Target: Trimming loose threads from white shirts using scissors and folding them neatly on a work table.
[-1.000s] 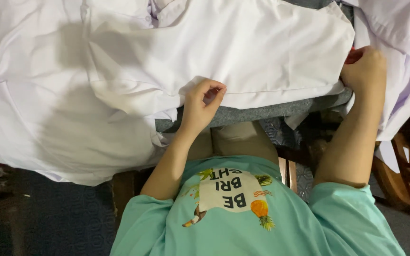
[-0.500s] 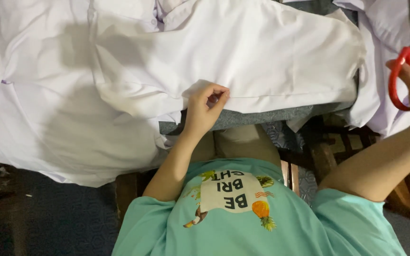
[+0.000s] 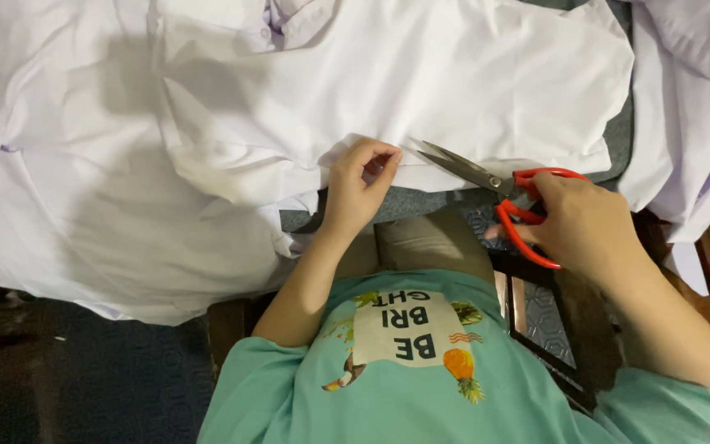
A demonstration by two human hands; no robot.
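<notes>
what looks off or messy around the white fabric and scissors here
Nothing looks damaged or spilled. The white fabric lies rumpled in overlapping layers, its lower edge pinched by the left hand. The right hand holds red-handled scissors, blades slightly open, beside that edge.

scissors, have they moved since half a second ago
Yes. The red-handled scissors in the right hand came leftward from the right edge, blades now pointing near the left hand pinching the white cloth.

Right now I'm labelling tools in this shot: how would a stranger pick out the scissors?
Start at the big white cloth spread across the top. Along its near edge, the right hand holds the red-handled metal scissors, blades pointing at the left hand pinching the hem. They are the only red, shiny thing there.
</notes>
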